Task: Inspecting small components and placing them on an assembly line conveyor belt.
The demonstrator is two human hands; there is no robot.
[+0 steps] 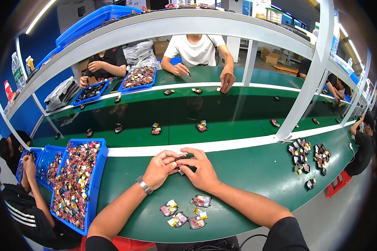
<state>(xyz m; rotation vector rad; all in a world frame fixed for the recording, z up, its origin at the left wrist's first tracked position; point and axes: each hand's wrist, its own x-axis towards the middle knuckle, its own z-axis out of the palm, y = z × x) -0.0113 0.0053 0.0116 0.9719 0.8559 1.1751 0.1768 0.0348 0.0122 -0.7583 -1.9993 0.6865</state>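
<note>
My left hand (157, 169), with a metal watch on its wrist, and my right hand (202, 172) meet above the green table (238, 188). Between their fingertips they grip a small black casing (180, 158), mostly hidden by the fingers; a bit of red shows beside it. Both hands have their fingers bent and closed around this part. Nearer to me on the table lie several dark casings with red circuit boards (169, 208) and yellow-and-white tabs, one of them (202, 201) close below my right forearm.
At left stands a blue tray (101, 175) heaped with red boards, beside other trays and a seated person (25, 209). Assemblies (299, 154) lie clustered at right. Beyond a white rail (222, 146), a green belt (176, 138) carries spaced parts; a person in white (194, 50) works opposite. A metal post (308, 79) rises at right.
</note>
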